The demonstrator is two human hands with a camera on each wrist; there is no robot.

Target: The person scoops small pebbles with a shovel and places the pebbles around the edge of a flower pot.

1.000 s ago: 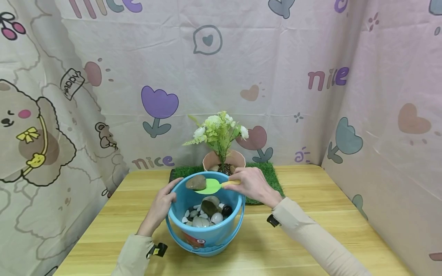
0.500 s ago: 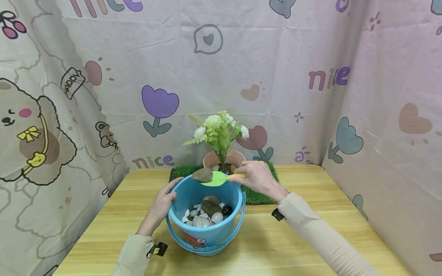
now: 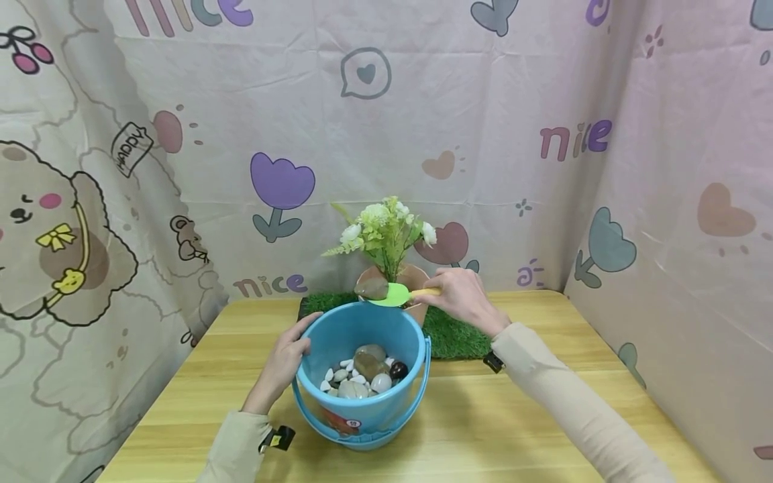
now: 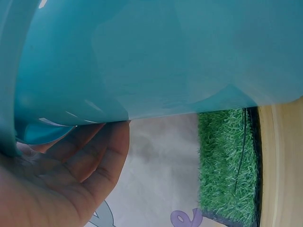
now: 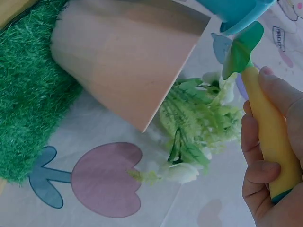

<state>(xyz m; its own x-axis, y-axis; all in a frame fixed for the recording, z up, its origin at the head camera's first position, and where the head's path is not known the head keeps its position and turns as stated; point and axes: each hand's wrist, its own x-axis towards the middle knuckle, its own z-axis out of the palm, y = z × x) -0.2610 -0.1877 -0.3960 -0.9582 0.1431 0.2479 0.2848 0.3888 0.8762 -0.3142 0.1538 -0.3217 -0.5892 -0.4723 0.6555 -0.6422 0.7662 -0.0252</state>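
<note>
My left hand (image 3: 288, 359) grips the near-left rim of a blue bucket (image 3: 370, 424), its fingers against the outer wall in the left wrist view. Several pebbles (image 3: 356, 388) lie in the bucket. My right hand (image 3: 464, 298) holds a small trowel by its yellow handle (image 5: 267, 127), fingers wrapped round it. On the trowel's green blade (image 3: 394, 295) rests a brown stone (image 3: 371, 289), over the far rim of the bucket. Just behind it stands a pinkish flowerpot (image 5: 120, 56), partly hidden, with white flowers and pale green leaves (image 3: 386, 231).
A mat of artificial grass (image 3: 454, 337) lies under the pot at the back of the wooden table (image 3: 531, 402). The bucket's handle (image 3: 423, 389) hangs down at its front. A printed cloth (image 3: 380, 134) hangs behind and along both sides.
My right hand has moved the trowel and its stone up, away and to the right, from over the bucket's inside to its far rim by the flowerpot. The left hand stays on the rim.
</note>
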